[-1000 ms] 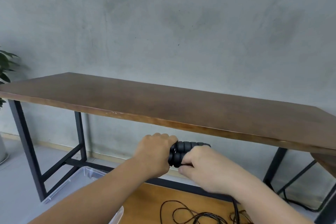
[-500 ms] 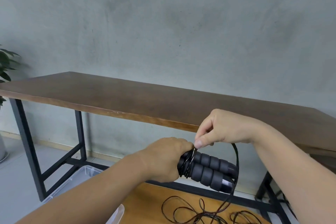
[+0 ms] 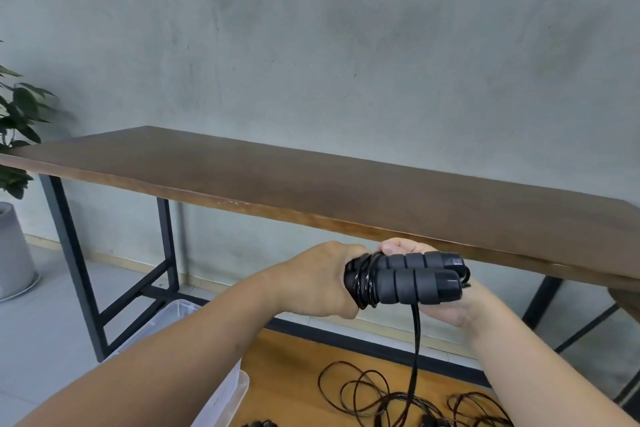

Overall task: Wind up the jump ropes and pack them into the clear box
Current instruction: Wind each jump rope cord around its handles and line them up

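Black foam handles (image 3: 410,276) lie paired, left hand (image 3: 317,282) gripping one end, right hand (image 3: 433,288) curled beneath, above the clear box (image 3: 225,388); loose cord (image 3: 414,350) trailing to the tangle could snag, loosening the wraps

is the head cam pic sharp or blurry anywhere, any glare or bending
Head view: the two handles and both hands, left hand and right hand, are fairly sharp; the plant at the left edge is smeared; the long table edge bows from wide-angle distortion; light is soft and even, no glare.
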